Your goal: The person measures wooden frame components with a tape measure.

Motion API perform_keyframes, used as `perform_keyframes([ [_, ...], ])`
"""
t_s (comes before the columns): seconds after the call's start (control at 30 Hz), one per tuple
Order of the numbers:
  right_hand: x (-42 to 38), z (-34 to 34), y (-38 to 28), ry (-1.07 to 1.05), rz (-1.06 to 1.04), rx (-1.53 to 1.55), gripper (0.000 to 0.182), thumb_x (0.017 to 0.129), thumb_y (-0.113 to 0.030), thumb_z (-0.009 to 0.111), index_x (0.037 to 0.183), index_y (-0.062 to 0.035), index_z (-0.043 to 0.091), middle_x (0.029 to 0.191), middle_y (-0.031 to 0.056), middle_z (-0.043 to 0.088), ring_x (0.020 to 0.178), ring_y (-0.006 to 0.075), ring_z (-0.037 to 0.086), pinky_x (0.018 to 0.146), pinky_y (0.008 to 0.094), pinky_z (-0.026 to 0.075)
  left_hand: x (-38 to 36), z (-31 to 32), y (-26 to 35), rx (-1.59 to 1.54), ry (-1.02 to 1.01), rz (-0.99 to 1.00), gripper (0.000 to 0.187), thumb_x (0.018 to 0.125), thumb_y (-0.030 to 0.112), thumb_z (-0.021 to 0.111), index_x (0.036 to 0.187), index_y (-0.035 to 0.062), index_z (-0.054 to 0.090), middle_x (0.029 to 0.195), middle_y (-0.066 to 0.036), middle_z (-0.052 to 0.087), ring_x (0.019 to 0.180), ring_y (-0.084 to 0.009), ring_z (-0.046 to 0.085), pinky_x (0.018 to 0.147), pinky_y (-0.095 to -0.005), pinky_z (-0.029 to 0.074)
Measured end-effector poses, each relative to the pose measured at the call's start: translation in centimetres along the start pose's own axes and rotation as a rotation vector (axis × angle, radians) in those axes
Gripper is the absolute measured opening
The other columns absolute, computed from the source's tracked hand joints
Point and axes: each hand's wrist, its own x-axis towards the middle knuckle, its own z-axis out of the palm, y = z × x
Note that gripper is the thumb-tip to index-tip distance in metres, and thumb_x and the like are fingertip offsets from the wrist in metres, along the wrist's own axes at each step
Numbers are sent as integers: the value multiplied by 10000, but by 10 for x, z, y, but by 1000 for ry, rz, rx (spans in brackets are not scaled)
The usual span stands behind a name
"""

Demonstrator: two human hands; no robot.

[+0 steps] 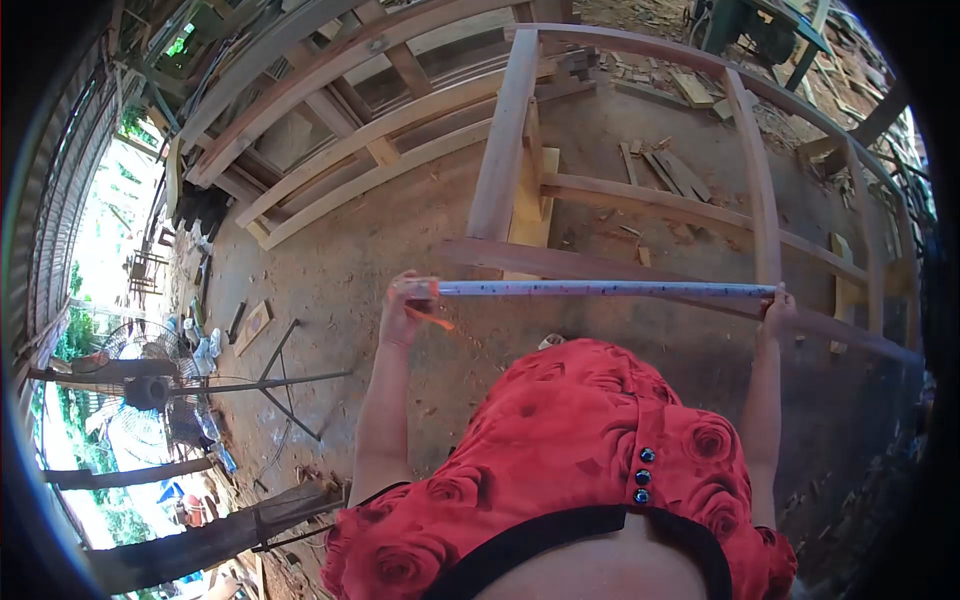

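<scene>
A tape measure blade (610, 289), pale with dark markings, stretches straight across in front of my body. At its left end my left hand (402, 305) is closed around the tape measure, and an orange piece (432, 318) sticks out below the fingers. My right hand (780, 308) pinches the blade's other end, right at a joint of the wooden frame in this view. That wooden frame (600, 263) has long rails and crosspieces, and its near rail runs just behind the blade. A thick post (505, 140) of the frame rises at its left end.
More wooden frames (370, 145) are stacked at the back left. A pedestal fan (150, 390) with a metal stand (290, 382) is on the left. Loose wood pieces (680, 175) and scraps lie on the dirt floor, and a green machine (750, 30) stands at the far right.
</scene>
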Motion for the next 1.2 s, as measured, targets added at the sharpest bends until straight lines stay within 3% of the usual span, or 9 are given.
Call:
perform_keyframes([
  [0.07,0,9,-1,15,18,16,251,898,-265,558,741,-74,511,578,-18,475,427,50,441,356,187,336,20,-28,3,18,-23,61,377,792,278,643,1090,115,480,958,-125,642,749,-206,643,586,-350,548],
  [0.13,9,7,2,80,16,-46,250,894,-264,563,772,-49,526,601,-3,484,433,58,443,358,186,343,36,-41,2,-1,209,74,382,783,317,658,1077,144,486,925,-106,643,699,-199,641,576,-369,554],
  [0.27,2,8,3,144,5,-149,265,892,-263,565,797,-16,544,624,16,499,448,71,464,358,195,347,82,-55,-4,29,215,-51,376,780,367,637,1041,120,528,904,-84,631,706,-210,624,602,-391,536],
  [0.47,-4,-18,7,295,-7,-317,309,885,-286,560,840,19,589,666,65,555,482,115,514,401,245,394,134,-71,-25,-35,211,15,339,767,374,651,980,139,530,897,-82,618,738,-244,617,648,-436,544],
  [0.7,2,-63,4,419,-30,-696,413,871,-342,526,838,57,629,721,134,633,610,244,606,619,366,465,157,-60,-41,10,187,-37,322,759,380,656,958,150,552,888,-73,613,809,-233,606,670,-447,540],
  [0.77,8,-80,-2,436,-46,-766,444,871,-366,508,841,58,636,727,150,646,650,270,626,663,386,469,167,-61,-48,-17,229,-1,325,767,363,654,968,152,509,873,-71,625,745,-213,629,568,-386,570],
  [1.0,39,-182,-47,641,62,-979,513,866,-428,469,809,41,669,767,171,666,743,295,650,709,402,474,163,-92,-44,-106,190,-56,332,771,385,641,968,153,508,866,-73,632,730,-233,636,601,-425,573],
  [1.1,57,-222,-57,649,26,-1168,512,867,-431,468,806,32,675,768,160,668,745,285,652,710,394,476,158,-70,-53,-109,195,-72,346,760,401,651,956,152,513,853,-73,627,751,-242,637,623,-454,570],
  [1.2,73,-236,-60,662,-10,-1143,525,868,-446,462,814,29,678,769,160,668,752,275,653,713,387,477,159,-54,-59,-144,290,-37,318,762,404,647,911,150,526,828,-67,617,761,-248,628,641,-482,556],
])
